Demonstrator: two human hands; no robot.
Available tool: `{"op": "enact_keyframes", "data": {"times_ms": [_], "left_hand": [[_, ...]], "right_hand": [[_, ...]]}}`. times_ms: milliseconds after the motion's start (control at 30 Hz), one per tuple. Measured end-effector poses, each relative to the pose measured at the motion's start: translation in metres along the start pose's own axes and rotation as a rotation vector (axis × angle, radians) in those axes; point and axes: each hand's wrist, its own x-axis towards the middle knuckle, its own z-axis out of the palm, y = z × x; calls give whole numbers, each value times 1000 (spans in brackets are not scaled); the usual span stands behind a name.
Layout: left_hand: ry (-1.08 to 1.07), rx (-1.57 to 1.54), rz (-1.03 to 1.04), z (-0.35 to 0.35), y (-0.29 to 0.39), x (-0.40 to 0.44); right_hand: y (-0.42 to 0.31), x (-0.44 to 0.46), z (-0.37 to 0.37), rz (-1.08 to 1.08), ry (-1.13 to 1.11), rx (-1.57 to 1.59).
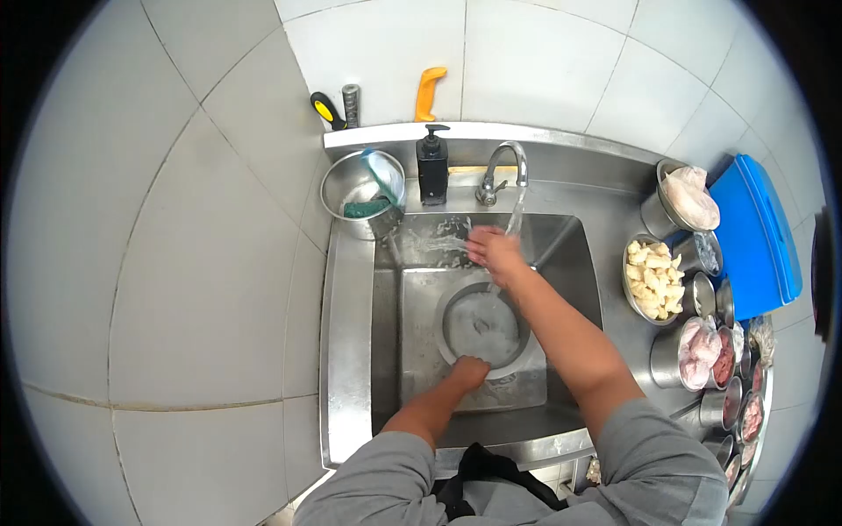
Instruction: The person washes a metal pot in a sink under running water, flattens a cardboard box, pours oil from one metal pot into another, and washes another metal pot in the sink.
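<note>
A round metal bowl (444,309) with water in it sits in the steel sink (561,254). My left hand (472,372) is closed on the near rim of this bowl. Above the bowl's far side is my right hand (498,252), somewhat blurred, its fingers stretched to the left and holding nothing visible. Running water (517,213) falls from the curved faucet (509,151) onto that hand and sprays left over the sink's back wall.
Behind the sink stands a black pump bottle (432,171). To its left, a metal pot (338,197) holds a green scouring pad (366,209). Along the right counter are a bowl of pale yellow pieces (655,280), several containers of raw meat (700,351) and a blue bin (754,237).
</note>
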Motion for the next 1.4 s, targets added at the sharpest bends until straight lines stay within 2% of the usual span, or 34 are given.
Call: {"op": "enact_keyframes", "data": {"times_ms": [33, 67, 133, 167, 200, 233, 300, 333, 367, 400, 467, 500, 533, 567, 600, 633, 700, 733, 767, 800, 867, 900, 967, 1000, 1033, 1067, 1100, 1167, 1233, 1267, 1300, 1333, 1367, 1400], "left_hand": [[-92, -46, -36, -13, 4, 13], [51, -94, -118, -40, 15, 17], [247, -162, -289, -96, 17, 37], [460, -344, -451, -117, 7, 47], [641, -259, -417, -97, -33, 70], [637, -441, -418, -128, -44, 61], [521, -604, -645, -122, -85, 69], [479, -655, -724, -117, -94, 69], [614, -997, -919, -118, -90, 60], [752, -1342, -1104, -127, -84, 49], [769, -1463, -1179, -157, -57, 26], [773, -1595, -1256, -165, -45, 17], [771, -1593, -1252, -146, -54, 12], [785, -1751, -1048, -112, -76, 8], [792, -1894, -838, -96, -90, 4], [792, -1893, -841, -111, -82, -12], [617, -1919, -904, -164, -43, -54], [612, -1919, -906, -160, -44, -52], [671, -1798, -865, -152, -48, -47], [727, -1676, -823, -144, -53, -43], [862, -1320, -709, -142, -49, -32], [761, -1147, -642, -150, -43, -24], [612, -770, -564, -148, -18, -3], [569, -565, -553, -140, -2, 12], [687, -622, -370, -133, 15, 16], [583, -531, -379, -120, 21, 21], [581, -537, -389, -109, 19, 27], [389, -987, -107, -87, 9, 39], [283, -861, -73, -93, -5, 64], [414, -1474, -262, -123, 1, 65], [541, -2079, -469, -146, 1, 68], [545, -2309, -329, -155, -8, 74], [540, -2531, -170, -163, -18, 78], [530, -2528, -164, -174, -24, 81]], "right_hand": [[6, 4, -20, 137, 99, 128], [7, 3, -32, 139, 94, 129], [9, -4, -48, 295, 4, 380], [7, -8, -50, 292, 14, 384], [2, -10, -51, 357, -74, 255], [1, -14, -53, 429, -159, 125], [-1, -17, -61, 390, -136, 76], [6, -15, -68, 197, -182, -354], [9, -14, -70, -13, -229, -778], [14, -29, -66, -17, -233, -774], [37, -83, -59, -617, -288, -1303], [41, -101, -55, -615, -281, -1297], [41, -115, -53, -655, -174, -1253], [39, -118, -52, -698, -72, -1209], [46, -103, -62, -607, 12, -1124], [40, -95, -69, -605, 11, -1123], [16, -68, -78, -536, 115, -1340], [11, -41, -81, -385, 77, -1187], [8, -17, -84, -237, 40, -1031], [1, -7, -81, -233, 41, -1032], [-10, 5, -61, 39, -279, -744], [-9, 2, -53, 42, -280, -746], [-6, -8, -39, 207, -358, -54], [-4, -11, -33, 243, -243, -48], [3, -12, -34, 252, -249, -61], [15, -12, -39, 285, -156, 87], [21, -15, -41, 316, -59, 237], [35, -16, -49, 323, -20, 290], [58, -8, -62, 294, 85, 306], [62, -7, -65, 299, 92, 310], [63, -4, -66, 348, 97, 459], [65, -2, -65, 393, 99, 607], [71, 1, -64, 389, 101, 612], [78, 5, -63, 420, -74, 785]]}}
